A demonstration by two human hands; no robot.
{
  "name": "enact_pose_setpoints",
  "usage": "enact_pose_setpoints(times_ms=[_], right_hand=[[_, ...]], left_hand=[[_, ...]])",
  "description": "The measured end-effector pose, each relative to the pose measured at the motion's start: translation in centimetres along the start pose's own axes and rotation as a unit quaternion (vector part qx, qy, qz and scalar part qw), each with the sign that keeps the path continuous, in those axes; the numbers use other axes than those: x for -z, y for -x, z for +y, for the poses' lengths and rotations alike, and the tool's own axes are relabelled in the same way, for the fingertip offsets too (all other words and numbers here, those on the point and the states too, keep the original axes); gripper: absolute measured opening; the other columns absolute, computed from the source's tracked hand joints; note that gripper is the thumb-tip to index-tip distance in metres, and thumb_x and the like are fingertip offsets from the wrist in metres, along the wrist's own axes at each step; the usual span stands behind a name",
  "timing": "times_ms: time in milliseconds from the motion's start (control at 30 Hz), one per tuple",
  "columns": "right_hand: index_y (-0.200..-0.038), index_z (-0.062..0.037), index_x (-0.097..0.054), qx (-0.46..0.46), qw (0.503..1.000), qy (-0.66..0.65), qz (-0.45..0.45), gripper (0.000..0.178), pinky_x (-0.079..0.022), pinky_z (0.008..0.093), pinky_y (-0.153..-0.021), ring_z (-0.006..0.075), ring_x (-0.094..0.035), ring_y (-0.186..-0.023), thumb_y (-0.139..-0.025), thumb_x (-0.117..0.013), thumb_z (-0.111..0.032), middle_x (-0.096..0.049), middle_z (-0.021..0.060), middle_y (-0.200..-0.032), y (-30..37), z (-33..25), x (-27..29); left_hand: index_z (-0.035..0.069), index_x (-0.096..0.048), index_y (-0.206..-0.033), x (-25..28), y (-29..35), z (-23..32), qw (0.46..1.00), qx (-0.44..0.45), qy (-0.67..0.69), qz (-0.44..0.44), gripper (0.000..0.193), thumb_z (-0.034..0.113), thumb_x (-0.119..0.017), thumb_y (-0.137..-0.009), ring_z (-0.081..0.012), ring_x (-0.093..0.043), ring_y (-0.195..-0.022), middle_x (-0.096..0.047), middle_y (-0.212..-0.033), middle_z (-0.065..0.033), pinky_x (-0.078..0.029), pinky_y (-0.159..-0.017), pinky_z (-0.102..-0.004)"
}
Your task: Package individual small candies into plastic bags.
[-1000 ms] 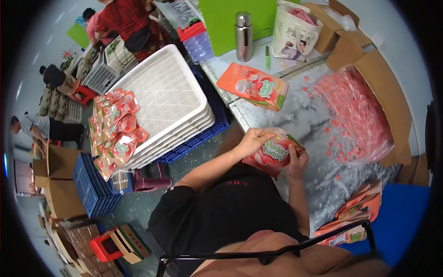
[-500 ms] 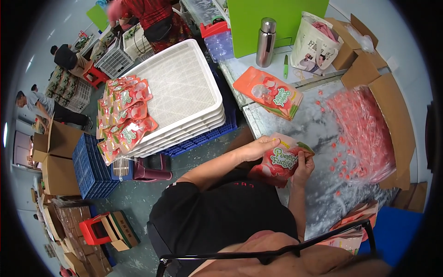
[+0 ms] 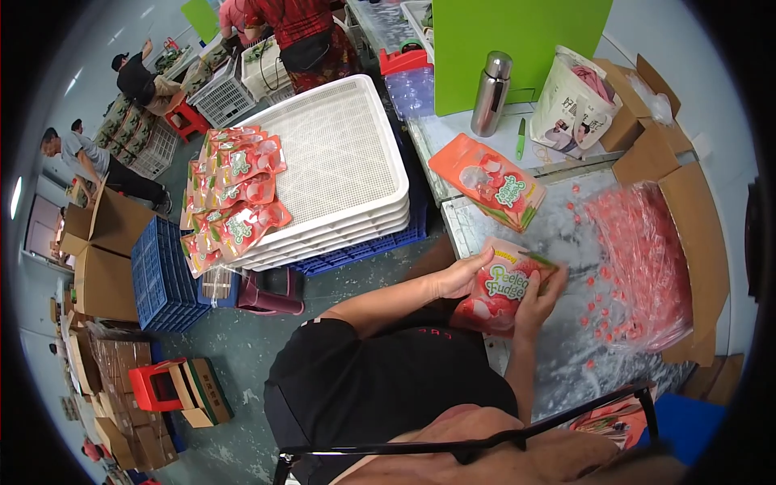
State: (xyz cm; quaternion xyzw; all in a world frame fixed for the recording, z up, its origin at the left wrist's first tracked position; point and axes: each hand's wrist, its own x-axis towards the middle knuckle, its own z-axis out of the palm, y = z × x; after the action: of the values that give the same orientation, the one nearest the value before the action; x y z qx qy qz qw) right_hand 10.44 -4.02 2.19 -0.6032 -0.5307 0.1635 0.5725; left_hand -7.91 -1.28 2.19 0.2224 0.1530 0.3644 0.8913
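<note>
Between my hands is a pink and red candy pouch (image 3: 495, 295) with fruit pictures and green lettering. My left hand (image 3: 464, 275) grips one edge of it, thumb on the printed front. On the opposite edge my right hand (image 3: 540, 299) holds it, fingers curled partly behind the pouch. Whether its top is open I cannot make out. Beyond it, a flat stack of similar pouches (image 3: 489, 182) lies on the table. Small red wrapped candies (image 3: 594, 303) are scattered to the right of my right hand, beside a large clear bag of candies (image 3: 643, 263) in a cardboard box.
At the left, filled pouches (image 3: 234, 194) lie on stacked white trays (image 3: 343, 153). A steel thermos (image 3: 491, 93), green knife (image 3: 521, 137) and white tote bag (image 3: 574, 101) stand or lie at the table's back, near a green panel (image 3: 517, 48). More pouches (image 3: 618, 420) lie near right. Other people work far left.
The view has shifted, so the surroundings sit lower and slightly right. Both hands still hold the pouch; my right hand has changed its grip along its edge.
</note>
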Motion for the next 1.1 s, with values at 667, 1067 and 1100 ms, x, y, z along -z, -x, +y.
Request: enact_pose_setpoints(times_ms=[667,1067,1100], right_hand=[[-0.148,0.0022,-0.030,0.138,0.977,-0.005,-0.164,0.060,-0.031,0.0416,-0.111,0.0339,-0.039,-0.137,-0.094,-0.054,-0.010,-0.032,0.0210,-0.153,-1.5,-1.8,-4.9],[-0.125,0.0003,-0.059,-0.121,0.979,0.105,-0.130,0.034,-0.051,0.0305,-0.075,0.0176,-0.061,-0.084,-0.092,-0.061,-0.006,-0.062,0.0107,-0.107,0.5,10.7,5.4],[-0.123,-0.0001,-0.061,-0.089,0.986,0.084,-0.110,0.032,-0.051,0.0296,-0.074,0.0174,-0.060,-0.084,-0.091,-0.062,-0.006,-0.063,0.0102,-0.106,0.5,11.5,5.9]], left_hand=[[0.005,-0.032,-0.146,2.2,6.4,10.9,0.912,-0.389,-0.012,0.128,0.071,0.058,-0.034,-0.099,-0.0321,-0.043,-0.133,-0.043,-0.145,-0.0160,-0.038,-0.110,-0.0499],[0.002,-0.038,-0.143,13.7,22.8,21.0,0.018,-0.390,-0.472,0.790,0.069,0.014,-0.067,-0.082,-0.0442,-0.029,-0.135,-0.032,-0.144,-0.0249,-0.023,-0.111,-0.0536],[0.005,-0.045,-0.138,13.0,20.6,20.5,0.083,-0.379,-0.551,0.739,0.060,0.013,-0.068,-0.083,-0.0436,-0.029,-0.136,-0.030,-0.145,-0.0256,-0.026,-0.111,-0.0518]])
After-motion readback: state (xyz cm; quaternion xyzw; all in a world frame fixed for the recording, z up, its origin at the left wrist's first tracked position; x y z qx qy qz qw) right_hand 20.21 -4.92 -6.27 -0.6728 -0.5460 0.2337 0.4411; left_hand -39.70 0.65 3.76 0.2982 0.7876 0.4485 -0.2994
